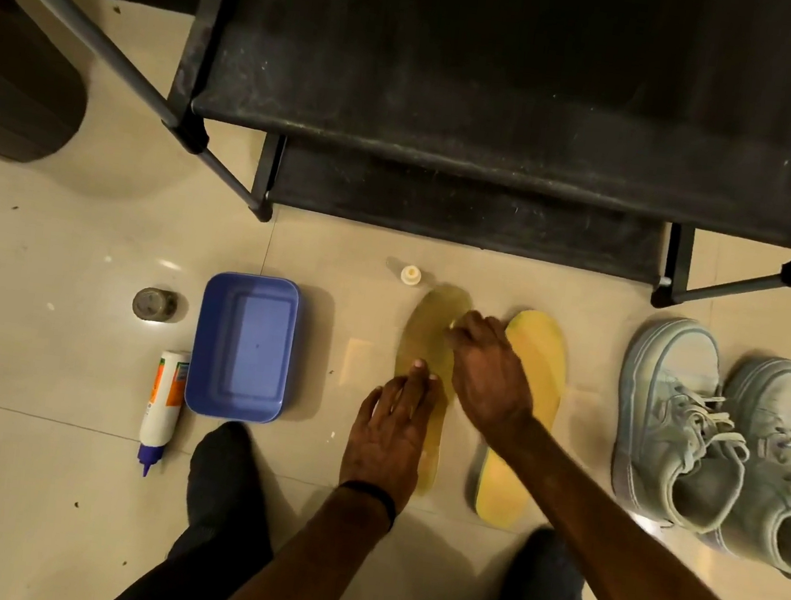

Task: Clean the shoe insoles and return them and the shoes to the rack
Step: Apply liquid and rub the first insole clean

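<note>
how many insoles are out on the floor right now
2. The darker insole lies in front of the rack, under both hands: the left hand presses it flat, the right hand works on it. The brighter yellow insole lies beside it, toward the shoes.

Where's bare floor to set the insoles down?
Bare tile between the blue plastic tub and the darker yellow insole, and left of the white bottle. Crowded from the brighter yellow insole to the pale sneakers.
</note>
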